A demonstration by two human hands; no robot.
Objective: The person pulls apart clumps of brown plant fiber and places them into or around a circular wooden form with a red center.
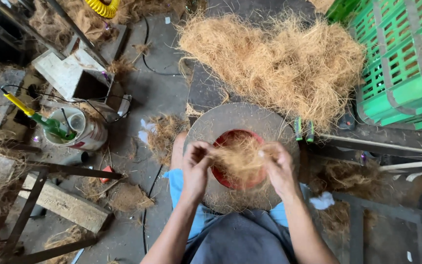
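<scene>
Seen from above a round grey board [240,120] resting on the lap. Beyond the board, a large heap of tan coir fibre [274,61] on the concrete floor [159,88]. To the right of the board, beside the heap, a stack of green plastic crates [401,63]. Well to the left of the board, a white box [72,73] and a white bucket [81,129] holding a green bottle with a yellow nozzle [37,117]. At the board's centre, a red bowl [235,159], mostly covered by fibre. Over the bowl, a tuft of fibre [240,159] stretched between both hands. At the bowl's left rim, left hand [195,166], grip pinched shut on the tuft. At the bowl's right rim, right hand [278,166], grip likewise closed on the tuft's other end. Just past the board's right edge, two small green-capped objects [305,131], too small to identify.
</scene>
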